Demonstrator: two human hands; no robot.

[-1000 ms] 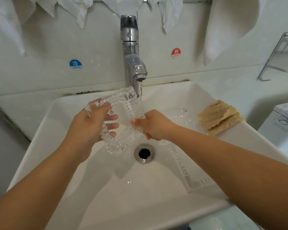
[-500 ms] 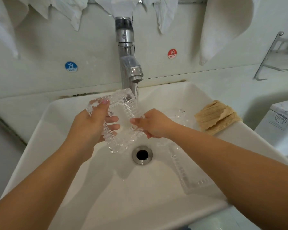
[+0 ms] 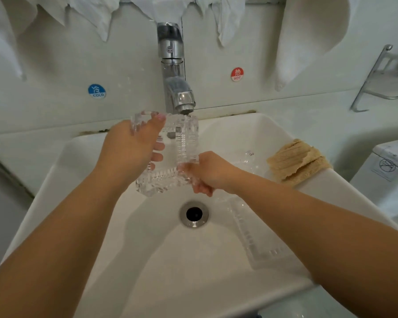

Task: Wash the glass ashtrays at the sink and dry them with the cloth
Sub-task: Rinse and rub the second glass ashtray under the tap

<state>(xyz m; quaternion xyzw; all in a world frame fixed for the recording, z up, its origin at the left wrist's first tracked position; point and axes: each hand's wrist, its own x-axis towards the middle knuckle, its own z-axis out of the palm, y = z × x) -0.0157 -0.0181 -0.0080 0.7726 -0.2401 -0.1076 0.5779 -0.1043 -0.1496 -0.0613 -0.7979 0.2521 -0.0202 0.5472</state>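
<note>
On the wall at far left a blue COLD sticker [image 3: 96,91] sits below hanging white cloths [image 3: 83,12]. The left hand [image 3: 133,148] is raised over the white sink [image 3: 62,171], its thumb hooked over the top rim of a square cut-glass ashtray [image 3: 170,157] and its fingers curled behind the glass, showing through it. The ashtray is tilted nearly on edge, its upper right corner right under the spout of the chrome tap [image 3: 175,74], its lower corner hanging above the basin to the left of the drain [image 3: 194,214]. It lies between the two hands, to the right of the left palm and up and left of the right one.

The right hand [image 3: 207,175] grips the ashtray's lower right edge, fingers curled down round the ribbed rim; the fingertips are blurred by wet glass, so how far they wrap I cannot tell. Beneath the right forearm a second ashtray [image 3: 251,239] lies flat on the sink floor, to the right of the drain, partly hidden by the arm. A red HOT sticker [image 3: 237,74] is on the wall right of the tap. A folded tan cloth [image 3: 296,159] rests on the sink's right rim, well apart from both hands. Farther right a metal rack [image 3: 381,81] is fixed to the wall.
</note>
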